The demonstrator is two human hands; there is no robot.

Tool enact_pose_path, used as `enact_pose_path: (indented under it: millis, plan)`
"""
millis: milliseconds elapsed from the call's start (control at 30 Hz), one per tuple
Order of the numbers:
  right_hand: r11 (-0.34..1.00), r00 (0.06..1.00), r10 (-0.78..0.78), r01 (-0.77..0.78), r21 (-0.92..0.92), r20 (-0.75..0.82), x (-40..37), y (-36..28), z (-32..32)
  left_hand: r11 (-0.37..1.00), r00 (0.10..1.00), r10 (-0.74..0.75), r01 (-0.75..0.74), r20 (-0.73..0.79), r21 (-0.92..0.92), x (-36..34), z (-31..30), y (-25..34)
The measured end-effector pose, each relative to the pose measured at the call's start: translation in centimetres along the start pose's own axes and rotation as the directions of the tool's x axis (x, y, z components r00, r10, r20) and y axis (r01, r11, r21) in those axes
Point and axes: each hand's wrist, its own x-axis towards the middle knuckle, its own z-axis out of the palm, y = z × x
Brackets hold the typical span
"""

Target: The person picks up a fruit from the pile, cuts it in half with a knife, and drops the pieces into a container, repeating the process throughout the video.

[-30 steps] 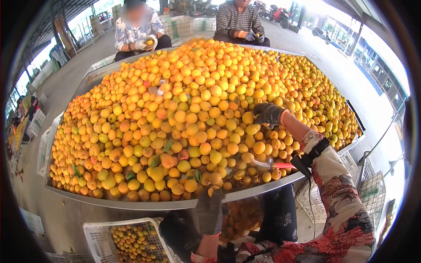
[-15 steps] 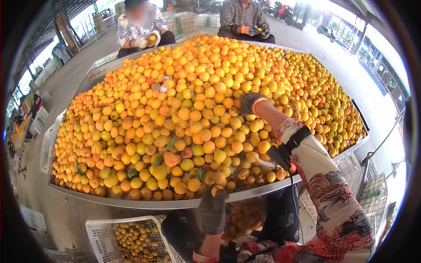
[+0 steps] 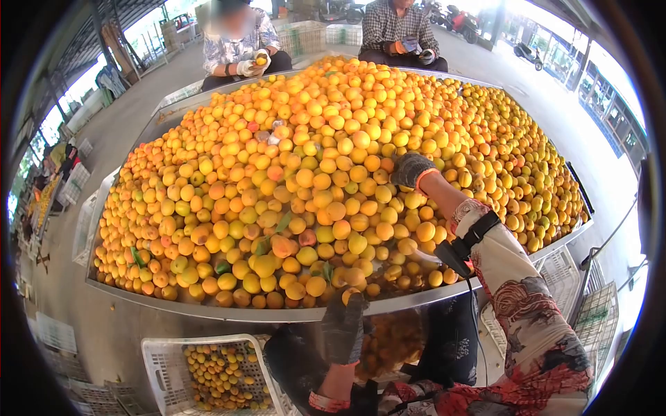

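Note:
A large heap of yellow-orange apricots (image 3: 291, 180) fills a metal-rimmed sorting table (image 3: 208, 313) in front of me. My left hand (image 3: 344, 329), in a dark grey glove, is closed around an apricot (image 3: 351, 296) at the near rim. Stretched over the middle right of the heap, my right hand (image 3: 413, 170) wears a grey glove with an orange cuff and rests among the fruit. Its fingertips are hidden, so their grip does not show. A few green leaves (image 3: 284, 222) lie among the apricots.
Below the near rim on the left stands a white plastic crate (image 3: 156, 374) with smaller apricots in it. More crates (image 3: 596, 315) stand at the right. Across the table sit two people, one in a floral shirt (image 3: 260, 31), one in a checked shirt (image 3: 388, 28), both gloved.
The view has shifted slightly, so the heap appears further right. My left hand keeps its apricot; my right hand stays on the heap. The checked-shirt person's hands have moved apart.

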Motion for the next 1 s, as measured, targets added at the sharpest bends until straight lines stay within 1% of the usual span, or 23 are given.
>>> enact_pose_path:
  millis: [33, 67, 100, 167, 200, 267, 300, 367, 400, 433, 500, 533, 567, 600, 633, 667, 733, 767, 833, 867, 900, 933, 1000]
  plan:
    - [0.993, 0.995, -0.101, 0.099, -0.066, -0.027, 0.9, 1.0, 0.7, 1.0, 1.0, 0.002, -0.002, 0.001, -0.004, 0.1, 0.0, 0.0]
    - [1.0, 0.99, -0.02, 0.019, 0.011, 0.142, -2.3, -0.8, -3.1, 1.0, 1.0, 0.007, -0.007, 0.012, 0.007, 0.1, -0.1, 0.0]
    - [1.0, 0.989, -0.022, 0.021, 0.007, 0.145, -3.2, -1.5, -3.8, 1.0, 1.0, 0.01, -0.01, 0.022, 0.017, 0.1, -0.1, 0.0]
    - [0.997, 0.997, 0.062, -0.064, 0.043, 0.054, -4.3, -2.6, -4.2, 1.0, 1.0, 0.013, -0.013, 0.018, 0.017, 0.1, 0.0, 0.1]
    - [0.997, 0.997, 0.06, -0.063, 0.044, 0.054, -4.3, -3.1, -5.0, 1.0, 1.0, 0.018, -0.018, 0.016, 0.019, 0.1, 0.0, 0.2]
    - [0.98, 0.961, 0.17, -0.188, 0.061, 0.219, -4.1, -3.8, -6.0, 1.0, 1.0, -0.011, 0.011, 0.009, -0.001, 0.0, -0.1, 0.2]
    - [0.981, 0.961, 0.168, -0.185, 0.057, 0.221, -3.6, -3.7, -5.3, 0.999, 0.999, -0.036, 0.036, 0.005, -0.029, -0.2, 0.0, 0.2]
    - [0.991, 0.99, 0.063, -0.046, -0.128, 0.129, -1.4, -2.3, -2.6, 1.0, 1.0, -0.017, 0.017, 0.002, -0.017, -0.1, 0.1, 0.3]
    - [0.996, 0.99, -0.075, 0.069, -0.052, -0.121, -1.6, -1.3, -0.2, 1.0, 1.0, -0.006, 0.006, 0.001, 0.004, -0.1, 0.1, 0.4]
    - [0.996, 0.99, -0.072, 0.066, -0.052, -0.122, -2.6, -1.5, -0.2, 1.0, 1.0, -0.006, 0.006, 0.004, 0.003, -0.2, 0.2, 0.6]
    - [0.991, 0.98, -0.131, 0.131, -0.008, -0.149, -4.9, -2.2, -1.5, 0.998, 0.998, -0.066, 0.066, 0.008, 0.005, -0.4, 0.3, 1.1]
    - [0.991, 0.989, -0.128, 0.13, 0.017, -0.078, -5.2, -2.4, -1.8, 0.997, 0.997, -0.072, 0.072, 0.005, 0.011, -0.4, 0.1, 0.8]
    - [0.991, 0.989, -0.129, 0.131, 0.02, -0.077, -5.4, -2.3, -1.4, 0.999, 0.999, -0.012, 0.01, 0.029, 0.051, -0.1, -0.1, 0.4]
    - [0.984, 0.975, -0.162, 0.17, 0.044, -0.152, -5.7, -2.3, -1.0, 0.995, 0.997, 0.05, -0.055, 0.054, 0.086, 0.1, -0.1, 0.2]
    - [0.975, 0.955, -0.194, 0.213, 0.064, -0.226, -5.7, -2.4, -0.8, 0.995, 0.997, 0.053, -0.057, 0.049, 0.085, 0.2, -0.1, 0.2]
    - [0.974, 0.954, -0.199, 0.218, 0.066, -0.223, -5.9, -2.8, -1.1, 0.994, 0.997, 0.059, -0.064, 0.053, 0.09, 0.1, 0.0, 0.3]
    - [0.989, 0.985, -0.117, 0.126, 0.071, -0.127, -6.3, -3.8, -2.0, 0.993, 0.996, 0.066, -0.071, 0.055, 0.095, 0.1, -0.1, 0.2]
    - [0.989, 0.985, -0.116, 0.126, 0.072, -0.127, -6.4, -3.5, -1.7, 0.997, 0.997, 0.046, -0.05, 0.056, 0.063, 0.1, -0.1, 0.0]
    - [0.954, 0.961, -0.083, 0.152, 0.256, -0.262, -6.8, -3.0, -1.4, 0.999, 0.998, 0.031, -0.033, 0.059, 0.028, 0.0, -0.1, 0.1]
    - [0.955, 0.96, -0.087, 0.157, 0.253, -0.266, -6.9, -3.2, -1.3, 0.999, 0.999, -0.013, 0.012, 0.039, 0.03, -0.2, -0.1, 0.4]
    - [0.884, 0.934, -0.001, 0.168, 0.435, -0.358, -7.5, -3.9, -1.2, 0.998, 0.998, -0.058, 0.057, 0.015, 0.03, -0.3, 0.0, 0.7]
    - [0.777, 0.901, 0.102, 0.193, 0.599, -0.423, -8.2, -4.7, -1.1, 0.998, 0.998, -0.056, 0.056, 0.009, 0.026, -0.4, -0.1, 0.7]
    - [0.571, 0.822, 0.002, 0.467, 0.676, -0.57, -9.3, -8.1, -0.8, 0.998, 0.998, -0.057, 0.056, 0.017, 0.014, -0.4, 0.0, 0.6]
